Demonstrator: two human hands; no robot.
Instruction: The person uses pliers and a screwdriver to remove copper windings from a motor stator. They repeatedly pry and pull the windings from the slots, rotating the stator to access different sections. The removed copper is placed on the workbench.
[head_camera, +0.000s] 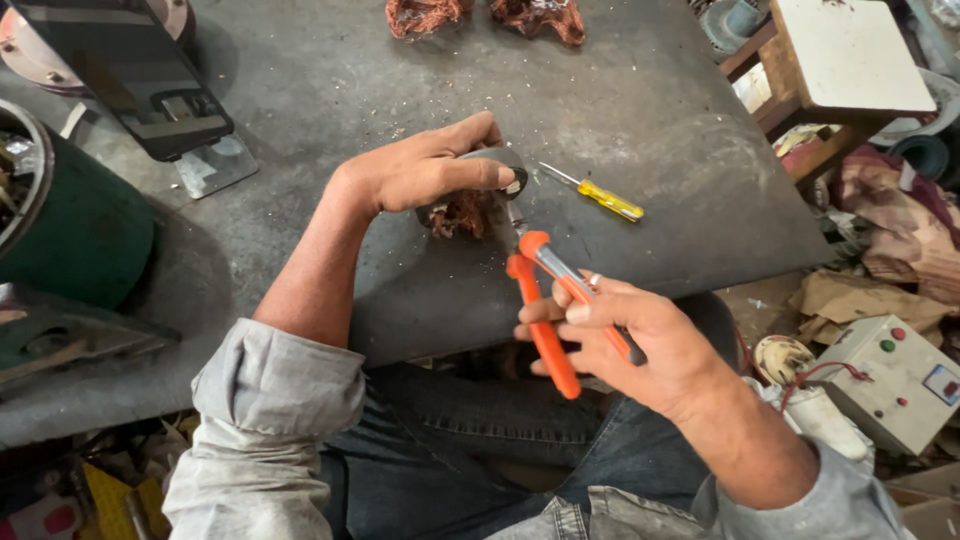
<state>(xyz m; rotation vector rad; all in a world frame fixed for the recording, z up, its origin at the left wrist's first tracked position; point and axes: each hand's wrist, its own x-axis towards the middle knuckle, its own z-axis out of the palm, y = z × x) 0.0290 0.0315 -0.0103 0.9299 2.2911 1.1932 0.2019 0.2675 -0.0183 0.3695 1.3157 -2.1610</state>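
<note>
My left hand (425, 168) presses down on a small round metal part with a copper wire winding (462, 213) on the dark metal table (300, 90). My right hand (625, 345) grips the orange handles of a pair of pliers (543, 310). The pliers' jaws reach up into the winding under my left fingers. A yellow-handled screwdriver (598, 195) lies on the table just right of my left hand.
Two bunches of copper wire (485, 15) lie at the table's far edge. A green motor housing (60, 215) stands at left, a dark flat device (130, 75) behind it. A wooden stool (835, 60) and a beige control box (890, 380) are at right.
</note>
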